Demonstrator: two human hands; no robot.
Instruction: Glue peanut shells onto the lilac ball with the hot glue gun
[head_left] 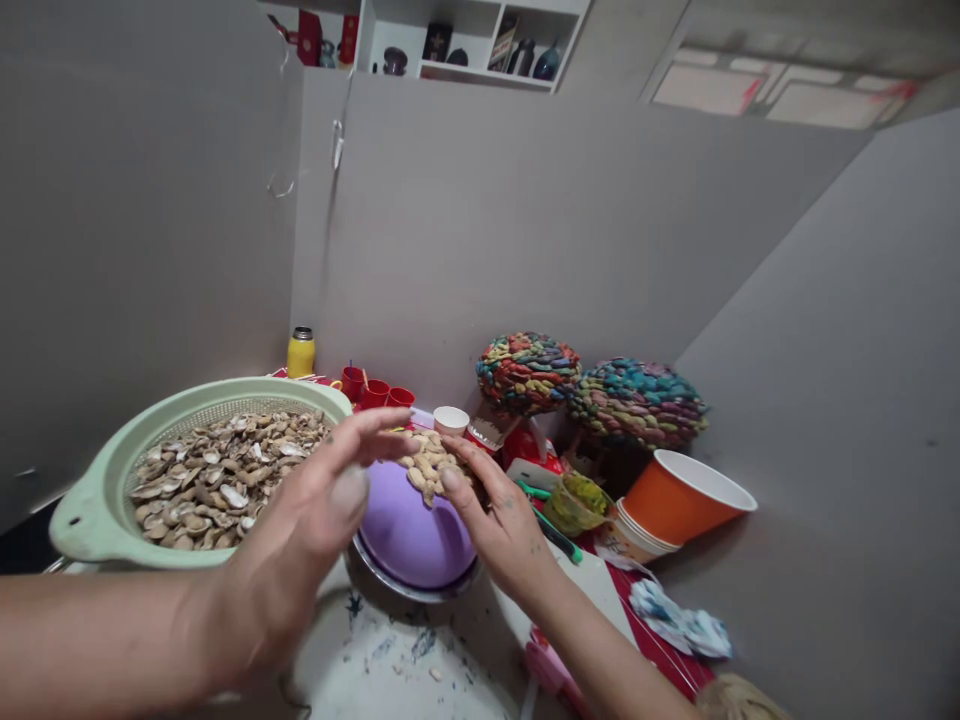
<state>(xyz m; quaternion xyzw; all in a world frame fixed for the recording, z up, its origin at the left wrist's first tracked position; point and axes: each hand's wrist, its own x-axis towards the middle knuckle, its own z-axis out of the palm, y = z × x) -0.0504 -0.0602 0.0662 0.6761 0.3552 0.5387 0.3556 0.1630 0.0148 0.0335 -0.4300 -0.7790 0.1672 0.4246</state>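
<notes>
Dark, flaky stains mark the smooth white table (375,660) towards its near edge, with open room before the metal bowl (442,596). The left hand (319,515) is open, fingers extended, beside the peanuts. The right hand (510,520) is slightly curved, thumb apart, its fingertips at the knobbly unshelled peanuts (427,468) on a smooth purple dome (420,535), probably a balloon, sitting in the round bowl. At left, the pale green plastic colander (97,510) holds rough brown shells (217,490), its rim just beside the left hand. Orange paper tubs (667,500) tilt near the table's right edge. Red cups (375,393) and two coarse, multicoloured domes (529,372) (637,402) line the far side.
</notes>
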